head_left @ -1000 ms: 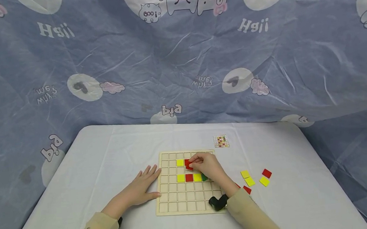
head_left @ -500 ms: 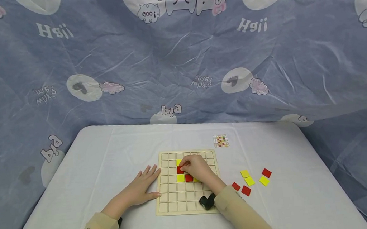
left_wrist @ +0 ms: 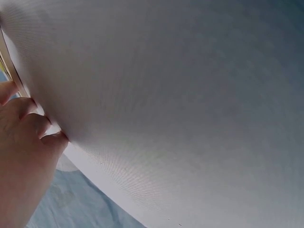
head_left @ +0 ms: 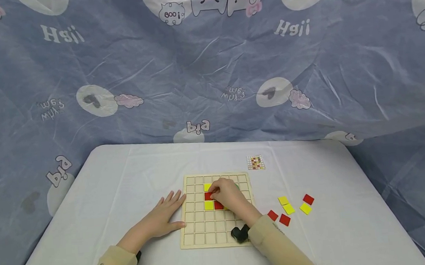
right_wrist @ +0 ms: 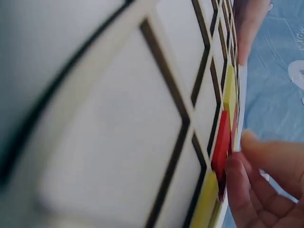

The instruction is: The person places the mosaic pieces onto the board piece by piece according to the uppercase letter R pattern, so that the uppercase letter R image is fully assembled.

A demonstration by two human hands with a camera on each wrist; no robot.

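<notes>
Red tile: this piece [head_left: 208, 196] is lying over the board's [head_left: 199, 228] third column from the left, third row from the far edge, between a far yellow tile [head_left: 207, 187] and a near yellow tile [head_left: 208, 205], presumably being squared to its cell.
Right grip: this hand [head_left: 228, 194] is pinching at the red tile with curled thumb and fingertips, leaving little gap, probably because an edge hold suits so thin a piece; how firmly, I cannot tell.
Left grip: this hand [head_left: 163, 218] is spreading its fingers loosely and grasping nothing; fingertips and thumb are touching the board's left edge, apparently keeping it from sliding.
Pattern card: the small gridded card [head_left: 255, 162] is lying beyond the board, likely for easy glancing.
Loose tiles: red and yellow pieces [head_left: 284, 220] are lying on the bench [head_left: 355, 233] right of the board, seemingly within the right grip's reach.
</notes>
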